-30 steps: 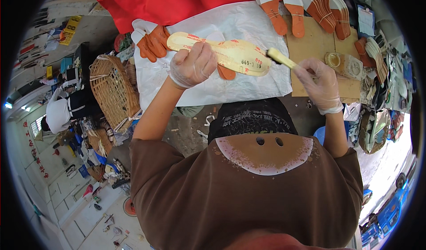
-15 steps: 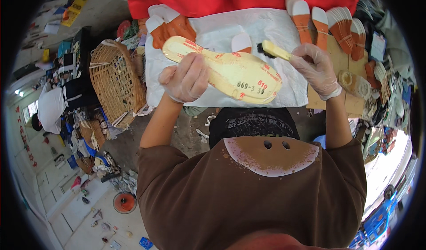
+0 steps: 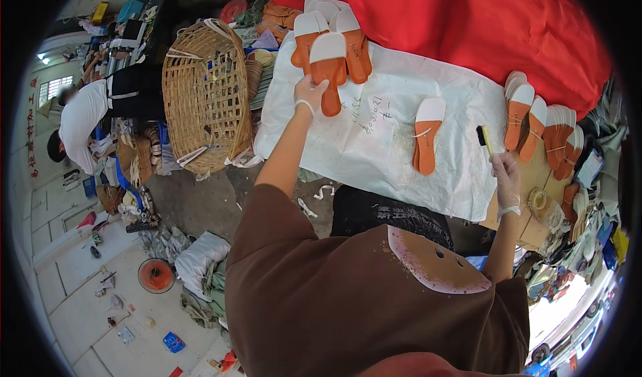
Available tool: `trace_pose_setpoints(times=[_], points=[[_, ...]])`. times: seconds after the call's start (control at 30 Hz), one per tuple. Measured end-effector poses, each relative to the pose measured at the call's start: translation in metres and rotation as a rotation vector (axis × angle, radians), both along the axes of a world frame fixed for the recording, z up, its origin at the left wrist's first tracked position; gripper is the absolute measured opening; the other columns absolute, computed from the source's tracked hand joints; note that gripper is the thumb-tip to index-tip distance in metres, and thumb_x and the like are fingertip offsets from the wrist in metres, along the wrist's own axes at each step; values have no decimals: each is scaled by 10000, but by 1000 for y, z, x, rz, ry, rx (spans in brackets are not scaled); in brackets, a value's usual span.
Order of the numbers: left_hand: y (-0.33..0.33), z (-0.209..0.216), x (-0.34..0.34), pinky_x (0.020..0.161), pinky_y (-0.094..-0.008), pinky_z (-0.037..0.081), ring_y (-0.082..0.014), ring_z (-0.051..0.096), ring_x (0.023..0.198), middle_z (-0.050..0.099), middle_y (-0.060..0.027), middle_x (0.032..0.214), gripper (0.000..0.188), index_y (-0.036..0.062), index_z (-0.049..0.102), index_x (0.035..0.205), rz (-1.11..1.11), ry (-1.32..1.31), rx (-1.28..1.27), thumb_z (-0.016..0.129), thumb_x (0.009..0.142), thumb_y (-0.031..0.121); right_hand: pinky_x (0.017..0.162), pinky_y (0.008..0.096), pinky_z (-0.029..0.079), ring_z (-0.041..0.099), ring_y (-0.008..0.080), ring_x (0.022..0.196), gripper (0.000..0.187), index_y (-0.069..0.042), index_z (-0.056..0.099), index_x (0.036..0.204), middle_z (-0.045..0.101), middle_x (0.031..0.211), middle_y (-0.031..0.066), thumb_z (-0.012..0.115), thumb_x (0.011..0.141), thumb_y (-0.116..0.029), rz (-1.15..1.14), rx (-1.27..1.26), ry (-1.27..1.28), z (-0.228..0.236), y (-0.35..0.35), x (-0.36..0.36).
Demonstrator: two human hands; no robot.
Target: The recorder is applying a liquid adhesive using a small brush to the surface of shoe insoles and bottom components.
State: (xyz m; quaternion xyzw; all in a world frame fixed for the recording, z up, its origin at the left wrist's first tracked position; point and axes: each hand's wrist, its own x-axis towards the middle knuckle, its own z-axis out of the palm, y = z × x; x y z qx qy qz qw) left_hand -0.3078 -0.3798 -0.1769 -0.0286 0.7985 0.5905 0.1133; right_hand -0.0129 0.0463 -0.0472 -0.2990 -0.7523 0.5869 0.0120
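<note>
Through the head camera, I count two gloved hands, one brush (image 3: 487, 139), one insole in hand (image 3: 328, 69), one woven basket (image 3: 204, 96) and one clear tub (image 3: 545, 208). One banded bundle (image 3: 428, 139) lies alone on the white sheet (image 3: 388, 166), with four bundles (image 3: 517, 113) in a row beyond its right end. The insoles of the upper-left pile (image 3: 349, 26) overlap too much for me to count.

Half a second ago, I had a pale, printed underside held before the chest; now the left hand is over at the pile, and the insole there shows its brown and white face. The brush has parted from the work and sits by the sheet's right end.

The left hand (image 3: 308, 95) reaches forward on a nearly straight arm, gripping the insole's edge, thumb on top, at the pile's near side. The right hand (image 3: 506, 176) is closed round the brush handle, elbow bent, bristles pointing away from the body.
</note>
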Motion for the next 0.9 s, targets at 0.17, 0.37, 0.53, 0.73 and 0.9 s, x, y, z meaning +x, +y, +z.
trace_pose_setpoints(times=[0.17,0.37,0.53,0.73,0.9], points=[[20,-26,-64,808,-306,497,-215,655,890,695,-130,971,315,-36,667,1034,71,-74,9,727,812,178,549,209,303,380,29,617,198,-55,612,815,444,674,-75,643,920,-220,16,131,-67,3,-10,-11],[53,-29,-97,956,-426,442,-296,544,1112,576,-92,1157,307,134,720,993,190,-117,-593,754,771,344,555,209,334,403,35,620,174,-32,628,836,466,673,-69,655,909,-187,-13,193,-184,16,-25,-14],[73,-20,-100,966,-434,407,-295,542,1103,563,-81,1144,344,151,696,959,230,-41,-797,797,733,390,553,212,337,405,35,617,175,-28,628,833,474,671,-69,650,911,-183,-53,219,-195,17,-22,-4],[87,-18,-94,938,-463,413,-304,560,1060,590,-101,1065,644,100,525,1067,450,288,-926,856,603,402,576,214,349,419,38,642,183,-32,623,831,486,682,-68,649,915,-193,-123,250,-130,-4,4,24],[124,-10,-59,905,-421,421,-352,544,962,582,-158,989,453,52,572,1036,126,755,-630,752,701,299,610,216,332,409,44,672,247,-49,615,812,475,690,-66,646,923,-267,-321,188,-172,-31,46,82]])
